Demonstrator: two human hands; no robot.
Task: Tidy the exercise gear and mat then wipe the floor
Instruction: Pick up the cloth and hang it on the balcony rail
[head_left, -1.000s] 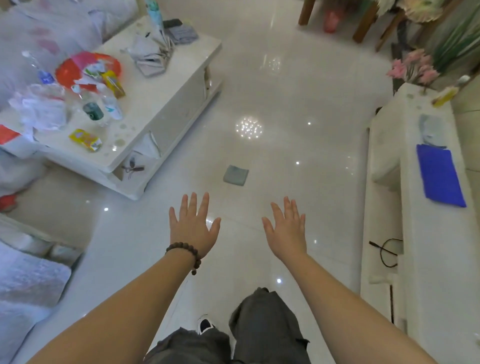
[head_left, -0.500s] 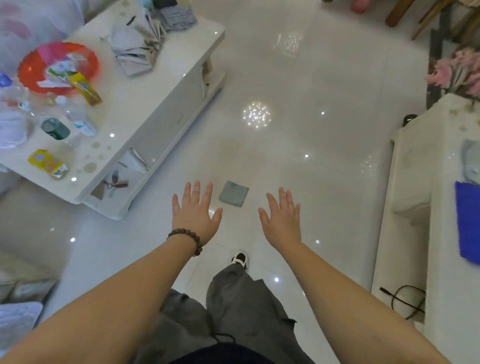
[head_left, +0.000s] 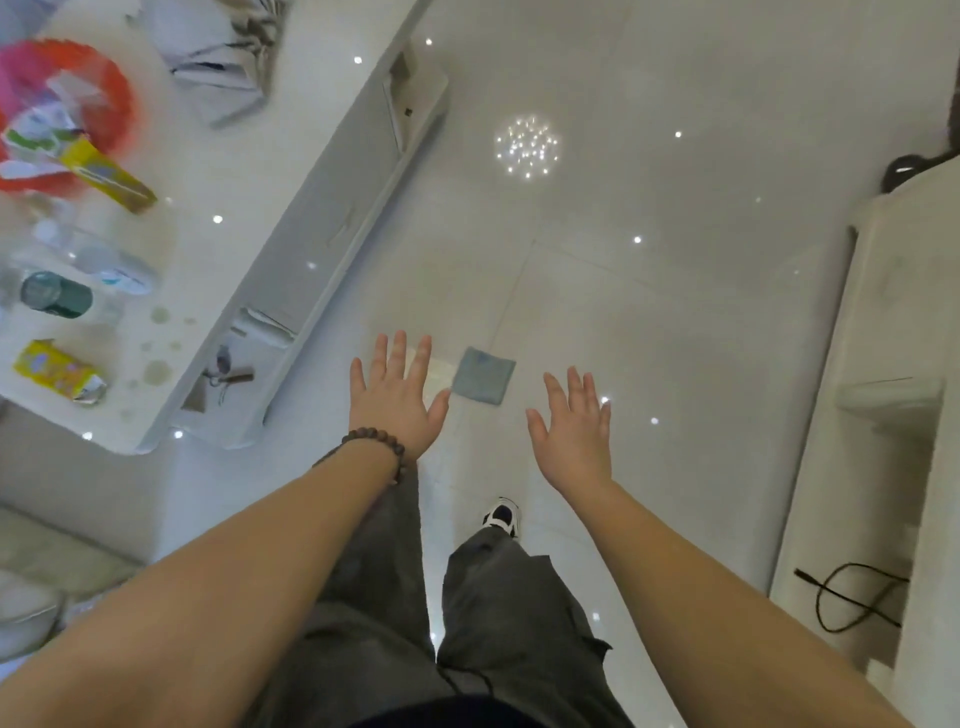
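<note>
Grey folded square cloth (head_left: 483, 375) on the glossy white tile floor (head_left: 649, 312) now lies between both hands' fingertips, nearer than before; left hand (head_left: 396, 402) and right hand (head_left: 574, 434) stay spread, holding nothing.

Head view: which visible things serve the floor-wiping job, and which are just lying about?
Job:
grey cloth on the floor
left hand and right hand, both empty, fingers spread

Lying about:
coffee table clutter: red plate, yellow packets, bottles
black cable
</note>
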